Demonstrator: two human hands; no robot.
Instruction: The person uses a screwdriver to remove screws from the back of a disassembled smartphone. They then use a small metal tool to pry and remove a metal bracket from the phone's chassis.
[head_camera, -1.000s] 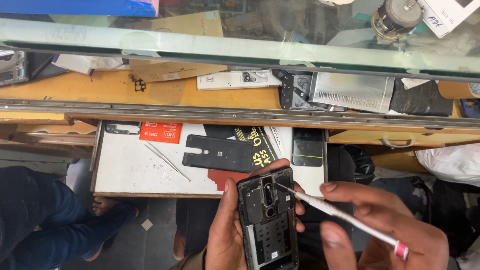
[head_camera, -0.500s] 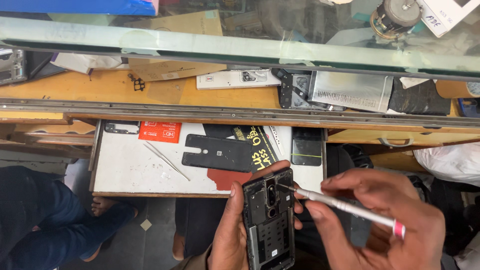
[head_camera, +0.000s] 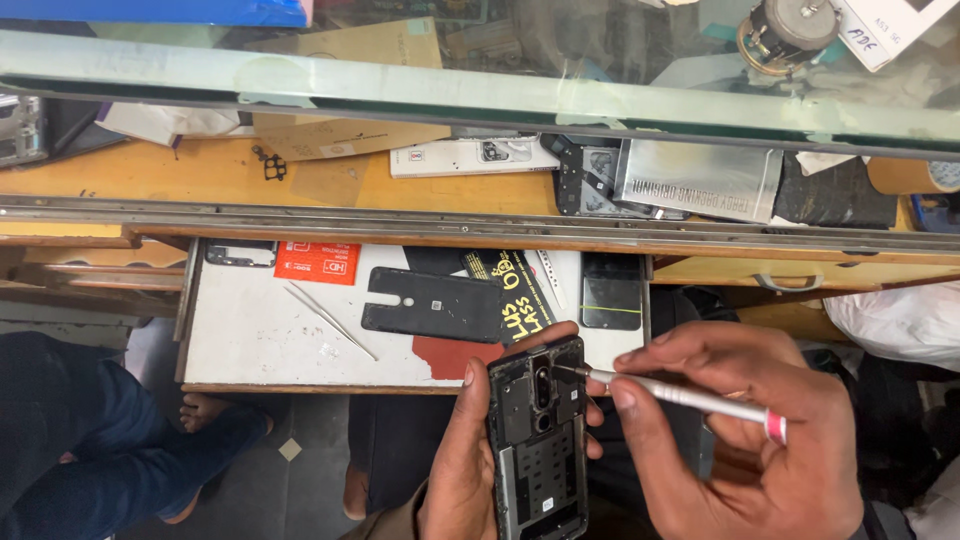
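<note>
- A black opened smartphone with its back cover removed (head_camera: 538, 440) is held upright in the left hand (head_camera: 462, 470); the fingers are wrapped around its edges from behind and the thumb is laid along its left side; the phone is held in the air below the front edge of the white pull-out surface (head_camera: 250, 340), not resting on it.
- A slim silver screwdriver with a pink and white end cap (head_camera: 680, 397) is gripped in the right hand (head_camera: 745, 440); it is pinched between the thumb and the fingers, and its tip is set against the upper right part of the phone's inner frame, beside the camera opening.
- On the white surface a black plastic phone back cover (head_camera: 432, 304) is laid flat; a pair of thin metal tweezers (head_camera: 330, 322) is placed to its left, apart from it; a small red printed card (head_camera: 316, 263) is seen near the back edge; a dark phone screen panel (head_camera: 611, 290) is laid to the right.
- Above, on the wooden shelf (head_camera: 150, 175), a shiny silver rectangular foil pack (head_camera: 700, 182) and a white phone housing (head_camera: 470, 156) are laid; a glass top (head_camera: 400, 85) is seen over them.
- At the lower left, a leg in blue trousers (head_camera: 90, 450) and a bare foot are seen on the floor.
</note>
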